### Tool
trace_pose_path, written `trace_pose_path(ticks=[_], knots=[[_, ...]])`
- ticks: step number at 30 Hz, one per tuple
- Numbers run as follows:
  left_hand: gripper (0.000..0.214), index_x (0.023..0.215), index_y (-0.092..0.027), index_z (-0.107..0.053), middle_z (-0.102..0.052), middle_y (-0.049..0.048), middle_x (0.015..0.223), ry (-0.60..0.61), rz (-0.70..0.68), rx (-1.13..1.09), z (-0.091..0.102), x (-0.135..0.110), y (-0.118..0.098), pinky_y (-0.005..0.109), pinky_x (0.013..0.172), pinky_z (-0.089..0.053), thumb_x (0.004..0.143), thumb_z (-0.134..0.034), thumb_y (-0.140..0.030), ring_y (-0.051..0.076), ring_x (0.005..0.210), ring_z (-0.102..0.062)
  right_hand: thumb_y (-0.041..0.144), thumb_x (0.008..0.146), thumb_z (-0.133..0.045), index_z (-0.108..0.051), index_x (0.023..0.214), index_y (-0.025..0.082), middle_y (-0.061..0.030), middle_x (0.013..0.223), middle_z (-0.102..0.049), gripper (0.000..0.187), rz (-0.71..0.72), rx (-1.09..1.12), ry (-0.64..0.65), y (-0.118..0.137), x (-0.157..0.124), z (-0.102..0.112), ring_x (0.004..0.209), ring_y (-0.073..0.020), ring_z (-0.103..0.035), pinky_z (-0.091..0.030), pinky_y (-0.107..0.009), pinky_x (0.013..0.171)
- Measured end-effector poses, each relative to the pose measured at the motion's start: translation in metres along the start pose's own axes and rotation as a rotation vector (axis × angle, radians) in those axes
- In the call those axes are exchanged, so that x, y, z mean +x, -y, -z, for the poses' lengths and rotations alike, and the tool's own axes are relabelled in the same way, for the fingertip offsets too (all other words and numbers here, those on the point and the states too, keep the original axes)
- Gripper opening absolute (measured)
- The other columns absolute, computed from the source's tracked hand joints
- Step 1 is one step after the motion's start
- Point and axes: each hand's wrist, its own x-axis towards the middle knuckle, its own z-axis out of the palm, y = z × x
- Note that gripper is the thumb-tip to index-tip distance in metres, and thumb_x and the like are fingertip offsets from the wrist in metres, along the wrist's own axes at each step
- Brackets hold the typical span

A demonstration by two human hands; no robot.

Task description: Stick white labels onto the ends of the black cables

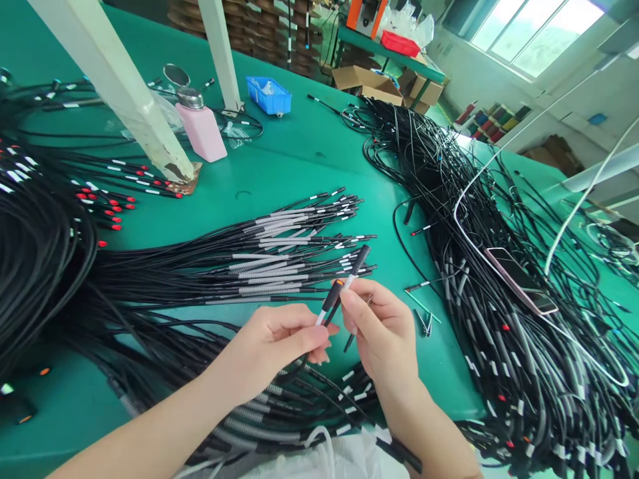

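My left hand [279,342] is closed in a pinch on a thin black cable end with an orange-tipped sleeve [332,298]. My right hand [382,326] is closed on a second black cable end [360,258] that sticks up and away past its fingers. The two ends cross just above my fingertips. Both hands hover over a green table [279,166], in front of a fanned bundle of black cables with grey spring sleeves [279,256]. More of these cables [279,419] lie under my wrists.
A big tangle of black cables [499,286] fills the right side, with a phone [522,279] lying on it. Red-tipped cables [100,199] lie at left. A pink dispenser bottle [202,126], a blue bin [268,94], white posts [124,93] and tweezers [424,319] stand nearby.
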Motion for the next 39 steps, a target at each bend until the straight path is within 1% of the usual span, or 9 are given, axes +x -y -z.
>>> trace_pose_path(ticks=[4, 7, 12, 16, 21, 26, 31, 35, 39], knots=[[0.021, 0.082, -0.023, -0.084, -0.073, 0.0049, 0.079, -0.177, -0.095, 0.011, 0.003, 0.001, 0.0, 0.031, 0.077, -0.049, 0.089, -0.072, -0.039, 0.022, 0.081, -0.064, 0.037, 0.084, -0.08, -0.079, 0.086, 0.024, 0.0029, 0.064, -0.064, 0.013, -0.005, 0.0, -0.004, 0.003, 0.0, 0.001, 0.05, -0.0085, -0.04, -0.044, -0.027, 0.058], [0.013, 0.092, -0.024, -0.084, -0.073, 0.0019, 0.068, -0.246, -0.117, -0.124, 0.004, 0.001, -0.002, 0.029, 0.072, -0.051, 0.087, -0.076, -0.033, 0.018, 0.071, -0.065, 0.036, 0.083, -0.08, -0.075, 0.082, 0.023, 0.001, 0.072, -0.07, 0.014, -0.054, 0.028, 0.073, 0.004, 0.0, 0.0, 0.052, -0.0082, -0.045, -0.045, -0.027, 0.059], [0.013, 0.089, -0.025, -0.081, -0.071, -0.0007, 0.059, -0.195, -0.07, -0.416, -0.002, 0.001, -0.009, 0.022, 0.053, -0.051, 0.079, -0.084, -0.032, 0.013, 0.053, -0.063, 0.037, 0.08, -0.082, -0.067, 0.073, 0.02, 0.0002, 0.069, -0.068, 0.024, -0.149, 0.074, 0.162, 0.006, -0.002, -0.003, 0.058, -0.0106, -0.052, -0.042, -0.026, 0.057], [0.016, 0.075, -0.02, -0.08, -0.071, 0.0008, 0.06, -0.157, -0.056, -0.483, -0.003, 0.002, -0.011, 0.019, 0.051, -0.054, 0.077, -0.086, -0.035, 0.013, 0.054, -0.065, 0.042, 0.077, -0.084, -0.062, 0.072, 0.019, 0.0006, 0.065, -0.063, 0.032, -0.196, 0.073, 0.195, 0.005, -0.002, -0.004, 0.059, -0.0117, -0.052, -0.038, -0.025, 0.055], [0.017, 0.074, -0.019, -0.079, -0.071, 0.0004, 0.059, -0.165, -0.011, -0.488, -0.001, 0.002, -0.01, 0.019, 0.052, -0.054, 0.074, -0.089, -0.033, 0.012, 0.052, -0.064, 0.044, 0.074, -0.085, -0.057, 0.069, 0.019, 0.0036, 0.061, -0.054, 0.038, -0.245, 0.069, 0.208, 0.003, -0.003, -0.005, 0.056, -0.0099, -0.045, -0.034, -0.024, 0.053], [0.02, 0.072, -0.017, -0.077, -0.069, -0.0002, 0.059, -0.157, 0.009, -0.524, -0.001, 0.003, -0.01, 0.018, 0.05, -0.051, 0.073, -0.089, -0.033, 0.011, 0.05, -0.062, 0.043, 0.072, -0.086, -0.057, 0.069, 0.02, 0.0028, 0.06, -0.057, 0.038, -0.272, 0.106, 0.239, 0.005, -0.002, -0.009, 0.056, -0.0107, -0.05, -0.042, -0.025, 0.055], [0.021, 0.072, -0.017, -0.075, -0.068, -0.0006, 0.059, -0.145, 0.015, -0.535, 0.001, 0.005, -0.009, 0.019, 0.05, -0.05, 0.074, -0.088, -0.033, 0.011, 0.05, -0.062, 0.044, 0.073, -0.085, -0.059, 0.068, 0.02, 0.0011, 0.061, -0.063, 0.035, -0.299, 0.162, 0.304, 0.008, -0.001, -0.011, 0.048, -0.0091, -0.044, -0.051, -0.031, 0.059], [0.022, 0.073, -0.017, -0.075, -0.068, -0.0006, 0.058, -0.147, 0.023, -0.536, 0.001, 0.004, -0.008, 0.02, 0.051, -0.051, 0.073, -0.089, -0.035, 0.011, 0.05, -0.062, 0.042, 0.074, -0.084, -0.062, 0.068, 0.02, 0.0001, 0.062, -0.065, 0.032, -0.305, 0.175, 0.311, 0.008, -0.002, -0.012, 0.047, -0.0087, -0.042, -0.053, -0.032, 0.062], [0.023, 0.071, -0.017, -0.075, -0.069, -0.0007, 0.055, -0.146, 0.023, -0.531, 0.0, 0.002, -0.008, 0.02, 0.049, -0.051, 0.071, -0.091, -0.033, 0.011, 0.047, -0.062, 0.044, 0.072, -0.085, -0.063, 0.067, 0.021, 0.0004, 0.059, -0.065, 0.033, -0.311, 0.143, 0.281, 0.007, -0.003, -0.011, 0.049, -0.0113, -0.049, -0.052, -0.032, 0.06]])
